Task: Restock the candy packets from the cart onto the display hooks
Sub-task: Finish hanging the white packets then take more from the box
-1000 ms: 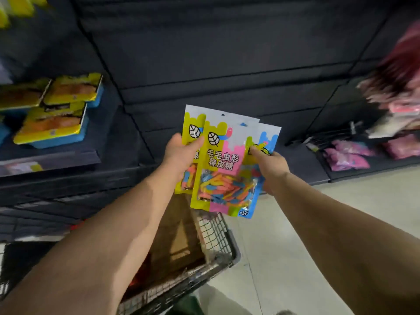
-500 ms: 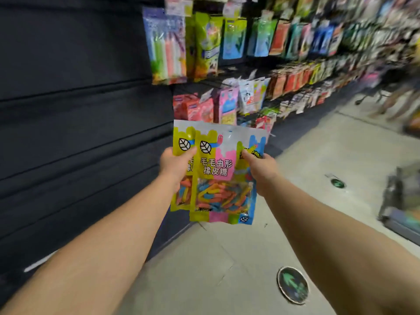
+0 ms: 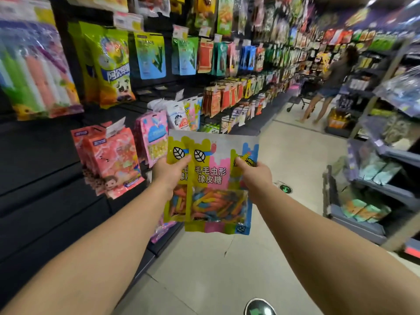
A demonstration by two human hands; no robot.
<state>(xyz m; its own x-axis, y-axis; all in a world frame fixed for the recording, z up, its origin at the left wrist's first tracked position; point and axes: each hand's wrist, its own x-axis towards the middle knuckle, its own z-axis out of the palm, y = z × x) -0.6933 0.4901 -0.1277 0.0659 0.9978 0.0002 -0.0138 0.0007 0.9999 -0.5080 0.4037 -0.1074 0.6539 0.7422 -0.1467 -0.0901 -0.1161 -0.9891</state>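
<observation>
Both hands up front w/ a fanned stack of glossy yellow-pink-blue gummy-worm candy packets (image 3: 210, 180), at least two, maybe a third edge peeking on the right side. Left hand (image 3: 169, 172) pinches the left edge, thumb on the front near the leaf logo, fingers hidden behind. Right hand (image 3: 254, 175) does the same on the right edge, thumb over the yellow patch. So both grips are narrow pinches on the packets, nothing loose. Stack hangs upright between the two hands, clear window w/ the coloured worms just below the grip.

Step, as I read it: carrying phase. Packets are out of the cart (cart not in shot) and not yet on any hook. Person faces down the aisle, dark peg wall (image 3: 45, 201) off to the left of the grip.

Just beyond the left hand hang pink-and-blue plastic candy bags (image 3: 152, 137), and further left of those, red-pink plastic snack packs (image 3: 113, 160). Above, rows of green and blue pouches (image 3: 150, 55). I can't pick out a hook w/ the same worm design; too blurred to tell.

Next move prob needs: find the matching or a free hook left of the grip, turn toward the wall, peel one packet off w/ one hand, line up its top hang-hole. Hole not visible from here, so check orientation first.

Another shopper (image 3: 327, 87) far down the aisle, well apart.
</observation>
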